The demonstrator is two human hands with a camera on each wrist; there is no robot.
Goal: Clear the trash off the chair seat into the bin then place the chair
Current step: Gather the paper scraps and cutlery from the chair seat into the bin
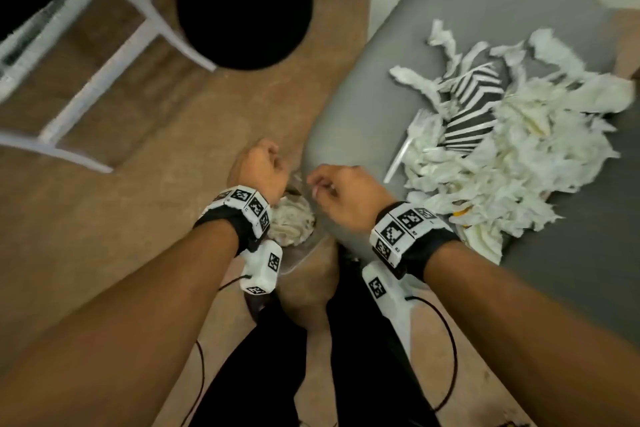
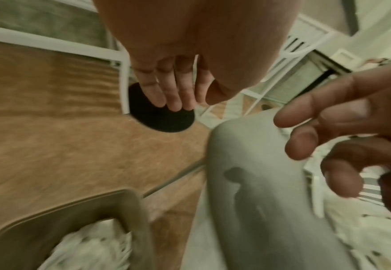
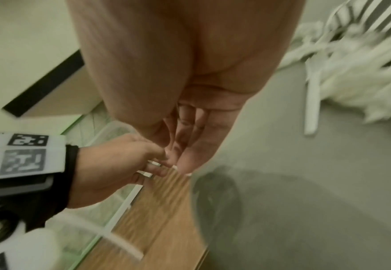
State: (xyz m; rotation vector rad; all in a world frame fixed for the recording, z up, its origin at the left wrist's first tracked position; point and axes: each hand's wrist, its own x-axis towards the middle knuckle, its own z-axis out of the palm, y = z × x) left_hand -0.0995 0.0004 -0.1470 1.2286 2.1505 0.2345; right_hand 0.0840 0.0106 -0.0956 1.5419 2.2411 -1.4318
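Note:
The grey chair seat (image 1: 450,28) carries a heap of torn white tissue (image 1: 502,156), a striped paper piece (image 1: 474,90) and a white plastic fork (image 1: 403,149). Both hands hover at the seat's near-left edge, over a clear bin (image 1: 299,258) on the floor that holds crumpled tissue (image 1: 292,222). My left hand (image 1: 259,163) hangs with loose, nearly straight fingers (image 2: 166,95) and holds nothing. My right hand (image 1: 329,187) is just right of it, fingers (image 3: 185,157) extended and empty, almost touching the left hand (image 3: 120,160). The bin rim (image 2: 74,206) shows blurred below the left wrist.
A round black object (image 1: 246,3) stands on the wooden floor (image 1: 138,218) beyond the hands. White furniture legs (image 1: 104,69) cross the upper left. My legs in dark trousers (image 1: 311,374) stand beside the chair. All views are motion-blurred.

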